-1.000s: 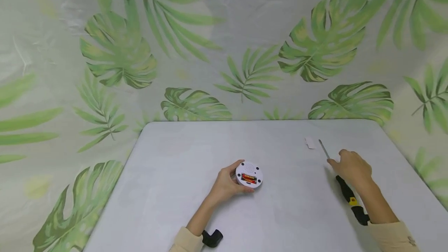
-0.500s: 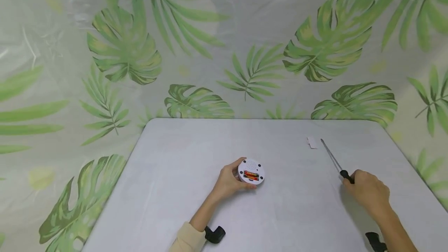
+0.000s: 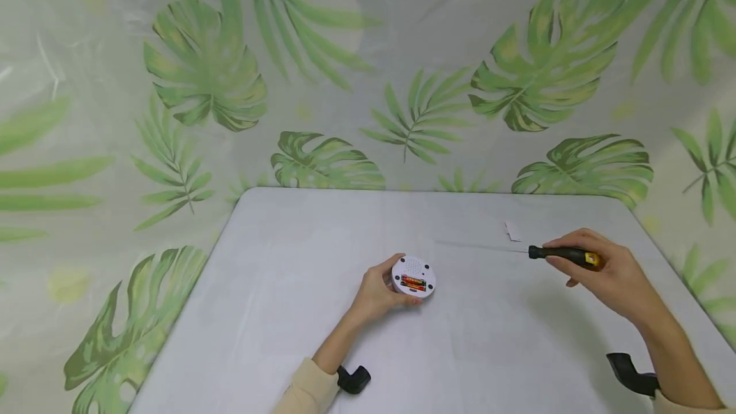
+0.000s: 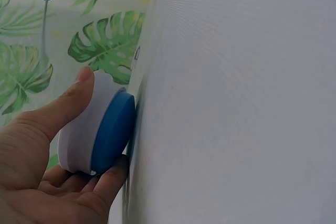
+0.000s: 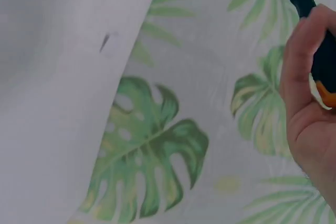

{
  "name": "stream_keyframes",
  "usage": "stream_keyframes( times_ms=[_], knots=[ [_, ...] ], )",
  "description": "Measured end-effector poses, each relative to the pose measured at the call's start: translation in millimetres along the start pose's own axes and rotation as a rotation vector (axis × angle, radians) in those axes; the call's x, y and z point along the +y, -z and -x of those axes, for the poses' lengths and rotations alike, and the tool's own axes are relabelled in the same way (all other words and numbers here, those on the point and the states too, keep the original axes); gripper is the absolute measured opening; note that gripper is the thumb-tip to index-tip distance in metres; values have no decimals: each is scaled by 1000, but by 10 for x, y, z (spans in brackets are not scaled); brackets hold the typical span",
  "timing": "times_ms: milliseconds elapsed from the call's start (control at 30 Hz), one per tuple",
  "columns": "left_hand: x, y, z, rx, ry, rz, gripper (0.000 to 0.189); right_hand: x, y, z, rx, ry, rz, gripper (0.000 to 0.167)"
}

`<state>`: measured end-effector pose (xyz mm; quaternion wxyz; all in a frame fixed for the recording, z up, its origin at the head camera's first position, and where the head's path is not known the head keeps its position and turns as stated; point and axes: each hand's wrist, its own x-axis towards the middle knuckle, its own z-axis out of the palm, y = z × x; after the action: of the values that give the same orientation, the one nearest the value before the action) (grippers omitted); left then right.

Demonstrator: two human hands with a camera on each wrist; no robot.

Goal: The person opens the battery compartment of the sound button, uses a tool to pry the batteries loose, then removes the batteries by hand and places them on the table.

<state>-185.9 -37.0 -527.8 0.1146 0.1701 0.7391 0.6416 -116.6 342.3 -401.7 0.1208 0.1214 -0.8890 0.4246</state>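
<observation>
My left hand holds a round white battery-powered device at its left side, thumb and fingers spread around the rim. Its underside faces up, showing speaker holes, dark round feet and an uncovered compartment with red batteries. In the left wrist view the device's other half is blue, close against the tabletop. To the right, my right hand grips a screwdriver by its black and yellow handle above the table. Its long shaft points left, blurred, towards the space just beyond the device.
A small white piece lies on the white table towards the back right, beyond the screwdriver. Behind the table's far edge hangs a leaf-patterned sheet. Black wrist mounts show at both forearms.
My right hand has picked the screwdriver up from the table, lifted it and swung its shaft round to point left. The left hand keeps hold of the device in nearly the same place.
</observation>
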Motion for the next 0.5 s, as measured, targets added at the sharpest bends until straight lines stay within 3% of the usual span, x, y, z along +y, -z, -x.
stream_keyframes(
  times_ms=[133, 233, 500],
  knots=[
    [18, 15, -28, -2, -20, -26, 96, -120, -112, -83, -102, 51, 17, 23],
    [6, 12, -38, 2, -23, -32, 96, -167, -177, -126, -150, 44, 58, 20],
    [-18, 2, -3, 42, -3, -47, 98, -255, -250, -221, -188, 88, 151, 16]
  ],
)
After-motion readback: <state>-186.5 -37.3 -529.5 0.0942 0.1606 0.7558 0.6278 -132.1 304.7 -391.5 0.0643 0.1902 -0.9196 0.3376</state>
